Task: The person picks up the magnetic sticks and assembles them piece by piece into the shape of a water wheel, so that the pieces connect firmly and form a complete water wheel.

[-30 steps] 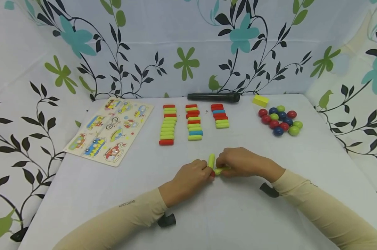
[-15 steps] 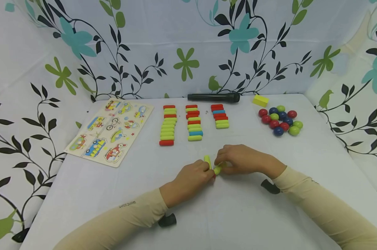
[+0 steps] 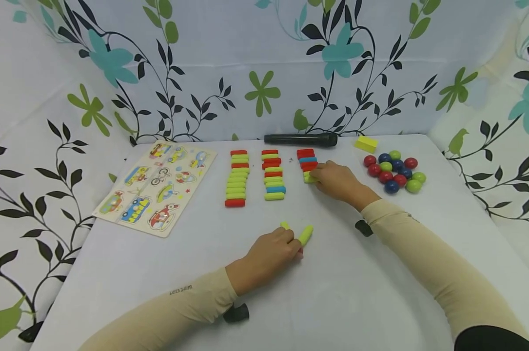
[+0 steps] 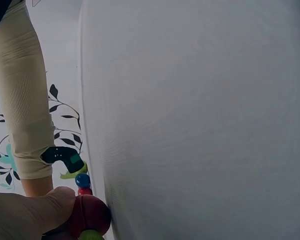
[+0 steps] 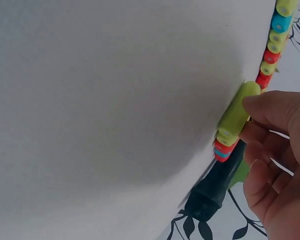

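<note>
My left hand [image 3: 270,253] is low over the middle of the table, its fingers curled round a dark red ball [image 4: 92,215]. Two yellow-green rods stick out beside the fingers: one rod [image 3: 305,235] points away to the right, while the other rod [image 3: 284,225] shows only its tip behind the knuckles. My right hand [image 3: 338,181] is at the front end of the right column of rods. Its thumb and fingers pinch the nearest yellow-green rod [image 5: 240,110], which lies against the column's other rods in the right wrist view. Red rods [image 3: 305,153] and a blue rod [image 3: 308,159] are behind it.
A left column of rods [image 3: 235,185] and a middle column of rods [image 3: 274,184] lie farther left. A picture puzzle board [image 3: 159,187] is at far left. Behind are a black microphone [image 3: 299,140] and a yellow block [image 3: 366,144]; several coloured balls [image 3: 391,187] cluster at right.
My right hand has left the yellow-green rod beside my left hand and moved away to the right column. My left hand keeps its hold; that rod now points up and right.
</note>
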`<state>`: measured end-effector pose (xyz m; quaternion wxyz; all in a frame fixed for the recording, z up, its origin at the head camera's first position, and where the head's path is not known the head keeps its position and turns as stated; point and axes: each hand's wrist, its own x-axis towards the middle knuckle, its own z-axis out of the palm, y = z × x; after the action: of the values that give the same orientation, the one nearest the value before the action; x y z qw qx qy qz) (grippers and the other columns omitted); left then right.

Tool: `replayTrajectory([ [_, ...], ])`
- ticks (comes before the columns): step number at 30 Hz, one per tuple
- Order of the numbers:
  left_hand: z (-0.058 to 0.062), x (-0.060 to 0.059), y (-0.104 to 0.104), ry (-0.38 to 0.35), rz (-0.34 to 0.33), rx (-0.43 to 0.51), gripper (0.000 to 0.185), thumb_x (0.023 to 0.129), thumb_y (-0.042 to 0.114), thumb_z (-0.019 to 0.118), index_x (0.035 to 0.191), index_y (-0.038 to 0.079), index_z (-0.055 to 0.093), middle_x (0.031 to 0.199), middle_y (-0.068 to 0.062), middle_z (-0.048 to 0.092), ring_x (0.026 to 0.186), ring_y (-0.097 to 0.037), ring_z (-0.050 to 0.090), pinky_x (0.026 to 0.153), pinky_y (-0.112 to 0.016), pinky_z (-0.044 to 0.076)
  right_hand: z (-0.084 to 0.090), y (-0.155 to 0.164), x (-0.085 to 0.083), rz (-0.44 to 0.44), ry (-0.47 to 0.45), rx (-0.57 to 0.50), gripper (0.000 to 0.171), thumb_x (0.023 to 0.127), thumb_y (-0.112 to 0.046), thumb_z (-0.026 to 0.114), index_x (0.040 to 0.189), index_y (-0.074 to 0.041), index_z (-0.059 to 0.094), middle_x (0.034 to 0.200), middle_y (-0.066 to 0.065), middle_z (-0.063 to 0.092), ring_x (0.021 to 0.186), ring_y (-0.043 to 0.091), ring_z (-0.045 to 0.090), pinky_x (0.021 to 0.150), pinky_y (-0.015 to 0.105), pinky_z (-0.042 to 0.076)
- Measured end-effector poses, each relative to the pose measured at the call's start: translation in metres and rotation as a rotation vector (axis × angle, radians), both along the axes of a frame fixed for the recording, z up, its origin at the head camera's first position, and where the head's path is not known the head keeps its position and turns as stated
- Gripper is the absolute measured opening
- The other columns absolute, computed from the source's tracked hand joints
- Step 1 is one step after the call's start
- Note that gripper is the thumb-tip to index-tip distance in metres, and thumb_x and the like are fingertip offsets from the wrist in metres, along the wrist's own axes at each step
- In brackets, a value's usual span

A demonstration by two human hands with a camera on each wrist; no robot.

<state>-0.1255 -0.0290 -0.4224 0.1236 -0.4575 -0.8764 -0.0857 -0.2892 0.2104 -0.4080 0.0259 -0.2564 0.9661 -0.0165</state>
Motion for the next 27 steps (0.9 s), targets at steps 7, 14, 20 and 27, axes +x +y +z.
replayTrajectory([
  [7,0.004,0.001,0.000,0.014,0.013,-0.024,0.019,0.093,0.028,0.077,0.100,0.011,0.078,0.081,0.001,0.063,0.075,-0.011,0.056,0.062,-0.019,0.051,-0.003,0.005,0.008,-0.042,-0.047,0.012,0.030,0.094,-0.022,0.074,0.121,-0.009,0.072,0.108,0.010,0.068,0.100,0.028,0.059,0.085,0.045,0.057],
  [14,0.002,0.001,0.001,0.044,0.016,-0.043,0.021,0.092,0.031,0.077,0.099,0.010,0.078,0.078,0.000,0.061,0.072,-0.012,0.054,0.059,-0.019,0.049,0.024,0.013,0.065,0.023,-0.203,-0.136,0.021,0.089,-0.020,0.074,0.109,-0.015,0.074,0.091,-0.004,0.068,0.084,0.018,0.059,0.078,0.037,0.054],
  [20,0.003,0.001,0.000,0.062,0.022,-0.035,0.020,0.091,0.029,0.078,0.099,0.011,0.077,0.077,0.001,0.060,0.070,-0.011,0.053,0.058,-0.019,0.048,0.028,0.003,0.120,0.207,-0.335,-0.173,0.013,0.088,-0.021,0.076,0.101,-0.021,0.074,0.082,-0.015,0.063,0.076,0.008,0.055,0.072,0.028,0.050],
  [27,0.001,0.003,0.001,0.053,0.020,-0.008,0.016,0.091,0.027,0.078,0.093,0.012,0.075,0.076,0.001,0.058,0.069,-0.013,0.052,0.056,-0.018,0.045,0.010,-0.012,0.136,0.213,-0.302,-0.169,0.012,0.085,-0.017,0.077,0.096,-0.021,0.073,0.078,-0.015,0.060,0.073,0.008,0.052,0.069,0.026,0.048],
])
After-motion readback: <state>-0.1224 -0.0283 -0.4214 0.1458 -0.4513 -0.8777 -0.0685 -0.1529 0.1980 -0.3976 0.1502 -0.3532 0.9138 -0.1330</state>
